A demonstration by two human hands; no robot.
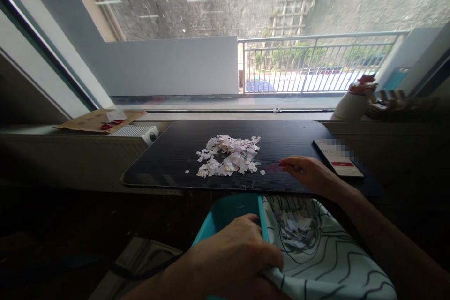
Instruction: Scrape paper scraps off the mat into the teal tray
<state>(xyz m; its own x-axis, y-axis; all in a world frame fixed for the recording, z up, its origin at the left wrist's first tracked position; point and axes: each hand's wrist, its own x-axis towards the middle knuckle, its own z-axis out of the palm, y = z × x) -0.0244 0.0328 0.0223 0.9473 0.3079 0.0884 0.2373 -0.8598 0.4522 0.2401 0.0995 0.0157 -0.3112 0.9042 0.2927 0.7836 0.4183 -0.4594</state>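
Here's the right hand (304,171) over the near right part of the dark bench (158,161), fingers closed in a pinch on a thin, see-through pinkish piece (272,168), and its free edge points left, straight at the paper scraps (239,161)! Those scraps sit in a loose heap around the middle of the bench top, with a dark gap showing inside the heap; one stray lies just beside the tip of the pinkish piece, another sits out on the left. Down below, the left hand (242,243) has its fingers curled over the rim of a teal bin (207,225), gripping it just below the bench's near edge. Right against that bin lies a pale cloth (337,262) with dark wavy lines, and look, more scraps are gathered in its hollow! Over on the right of the bench, a phone (342,164) lies face up, a red bar on its screen, near the right wrist. Back at the window, red-handled scissors (111,124) rest on brown paper (79,123) at the left, and a white vase (351,105) stands at the right.
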